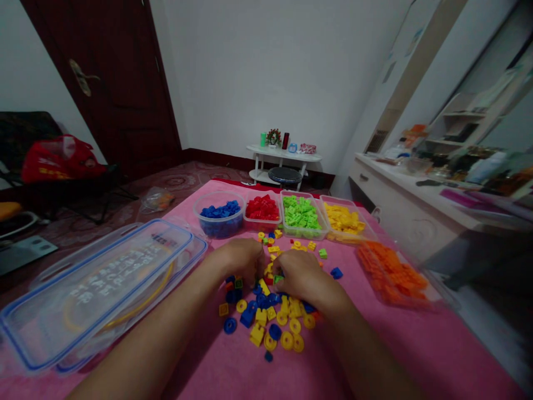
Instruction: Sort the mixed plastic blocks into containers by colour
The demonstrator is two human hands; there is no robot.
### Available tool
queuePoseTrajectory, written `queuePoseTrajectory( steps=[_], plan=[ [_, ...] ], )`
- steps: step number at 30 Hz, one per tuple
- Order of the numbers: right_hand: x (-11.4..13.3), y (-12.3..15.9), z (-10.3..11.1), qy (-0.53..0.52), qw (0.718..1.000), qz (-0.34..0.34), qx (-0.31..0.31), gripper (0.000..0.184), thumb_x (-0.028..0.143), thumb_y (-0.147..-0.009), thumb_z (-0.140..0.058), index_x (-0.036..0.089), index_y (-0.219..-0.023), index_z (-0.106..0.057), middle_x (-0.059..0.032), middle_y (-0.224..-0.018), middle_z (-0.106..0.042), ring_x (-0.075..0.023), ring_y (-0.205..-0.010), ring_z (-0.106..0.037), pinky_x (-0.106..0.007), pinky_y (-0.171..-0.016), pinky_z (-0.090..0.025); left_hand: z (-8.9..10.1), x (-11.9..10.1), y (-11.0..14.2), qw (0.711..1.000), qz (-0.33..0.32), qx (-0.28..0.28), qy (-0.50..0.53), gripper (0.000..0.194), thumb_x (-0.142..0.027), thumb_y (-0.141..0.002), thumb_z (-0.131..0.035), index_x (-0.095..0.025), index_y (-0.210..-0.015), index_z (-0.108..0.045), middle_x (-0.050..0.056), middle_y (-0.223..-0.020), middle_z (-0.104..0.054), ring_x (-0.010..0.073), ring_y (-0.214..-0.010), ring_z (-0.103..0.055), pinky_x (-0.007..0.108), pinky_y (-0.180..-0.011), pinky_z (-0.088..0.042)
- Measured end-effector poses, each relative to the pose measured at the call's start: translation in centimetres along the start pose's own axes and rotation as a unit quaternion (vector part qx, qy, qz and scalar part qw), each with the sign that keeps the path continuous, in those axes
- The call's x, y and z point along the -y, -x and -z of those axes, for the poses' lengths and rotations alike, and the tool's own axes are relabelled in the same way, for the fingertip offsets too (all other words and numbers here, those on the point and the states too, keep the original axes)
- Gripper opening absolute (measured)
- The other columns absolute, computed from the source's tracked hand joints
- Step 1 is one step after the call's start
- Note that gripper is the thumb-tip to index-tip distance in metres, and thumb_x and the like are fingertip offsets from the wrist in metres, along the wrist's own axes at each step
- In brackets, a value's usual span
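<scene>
A mixed pile of small plastic building blocks (261, 300) lies on the pink cloth, mostly yellow and blue, some of them ring-shaped. Both my hands reach into its far part. My left hand (246, 259) points down with curled fingers at the pile's left side; its fingertips are hidden among the blocks. Close beside it, my right hand (300, 272) is bent over the pile, fingers drawn together. A green block (278, 279) shows at its fingertips. What either hand grips, if anything, I cannot make out.
Behind the pile stand containers of blue (220, 222), red (263, 224), green (303, 233) and yellow blocks (343, 240). An orange-block container (391, 303) is at right. Clear lids with blue rims (112, 278) lie at left. Beyond are a white table (283, 153) and a stool (285, 175).
</scene>
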State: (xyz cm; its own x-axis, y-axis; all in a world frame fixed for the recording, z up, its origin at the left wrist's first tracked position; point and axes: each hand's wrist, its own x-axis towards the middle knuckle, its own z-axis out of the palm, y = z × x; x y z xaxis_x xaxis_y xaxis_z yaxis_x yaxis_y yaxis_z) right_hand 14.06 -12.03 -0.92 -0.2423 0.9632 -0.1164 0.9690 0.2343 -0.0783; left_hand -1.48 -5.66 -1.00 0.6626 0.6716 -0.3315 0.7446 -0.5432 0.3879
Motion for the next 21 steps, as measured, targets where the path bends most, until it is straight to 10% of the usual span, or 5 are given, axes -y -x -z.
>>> queuePoseTrajectory(
  steps=[9, 21],
  plan=[
    [-5.7, -0.8, 0.9, 0.013, 0.988, -0.15, -0.041, 0.01, 0.026, -0.067, -0.063, 0.022, -0.074, -0.068, -0.0052, -0.079, -0.069, -0.0198, -0.073, -0.062, -0.025, -0.054, -0.032, -0.8, -2.3, -0.1, 0.987, 0.002, -0.117, -0.112, 0.026, -0.011, -0.053, -0.072, -0.023, -0.076, -0.074, 0.006, -0.077, -0.071, 0.0261, -0.078, -0.065, 0.031, -0.068, -0.048],
    [-2.7, -1.8, -1.7, 0.014, 0.995, -0.058, -0.074, 0.028, 0.02, -0.072, -0.059, 0.023, -0.099, -0.065, -0.0085, -0.098, -0.07, -0.0253, -0.09, -0.064, -0.028, -0.065, -0.037, 1.2, 0.1, 0.9, 0.993, -0.029, -0.115, -0.026, 0.016, -0.026, -0.06, -0.068, -0.019, -0.073, -0.074, 0.004, -0.07, -0.07, 0.0155, -0.061, -0.061, 0.021, -0.053, -0.04]
  ],
)
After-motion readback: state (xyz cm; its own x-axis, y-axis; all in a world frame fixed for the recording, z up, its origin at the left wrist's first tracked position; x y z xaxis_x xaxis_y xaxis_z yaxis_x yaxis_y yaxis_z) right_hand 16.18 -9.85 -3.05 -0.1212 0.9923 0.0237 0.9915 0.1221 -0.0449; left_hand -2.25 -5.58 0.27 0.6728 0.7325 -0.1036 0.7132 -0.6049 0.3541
